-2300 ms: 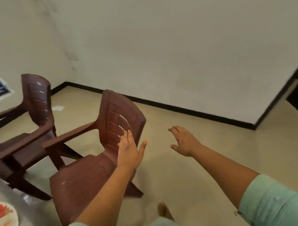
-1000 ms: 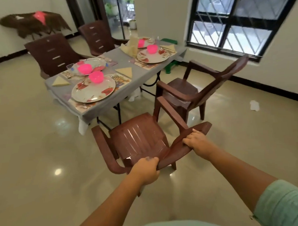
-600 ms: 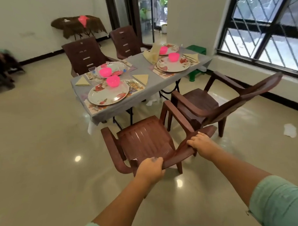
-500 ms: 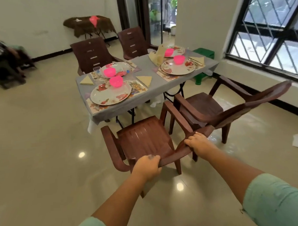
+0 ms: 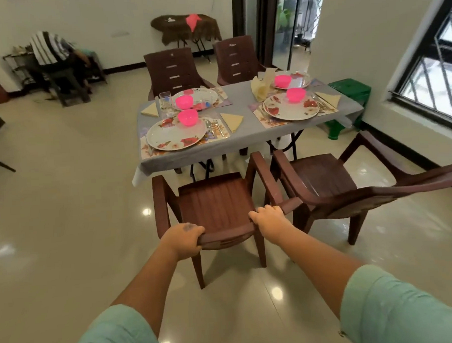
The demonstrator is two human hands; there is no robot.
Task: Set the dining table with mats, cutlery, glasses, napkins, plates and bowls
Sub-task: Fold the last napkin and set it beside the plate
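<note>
My left hand (image 5: 184,238) and my right hand (image 5: 269,220) both grip the top of the backrest of a brown plastic chair (image 5: 215,200), which faces the dining table (image 5: 246,134). The grey-clothed table holds several floral plates (image 5: 175,134) with pink bowls (image 5: 188,117) on them, floral mats, folded yellow napkins (image 5: 232,121), cutlery (image 5: 214,127) and a glass (image 5: 165,101). The chair's front edge stands just short of the table's near edge.
A second brown chair (image 5: 321,182) stands close to the right of the held one. Two more chairs (image 5: 175,69) stand behind the table. A green stool (image 5: 346,93) sits under the window. A person in a striped shirt (image 5: 47,49) sits far left.
I took hold of the chair's backrest with both hands and turned it to face the table. The chair has moved closer to the table's near edge.
</note>
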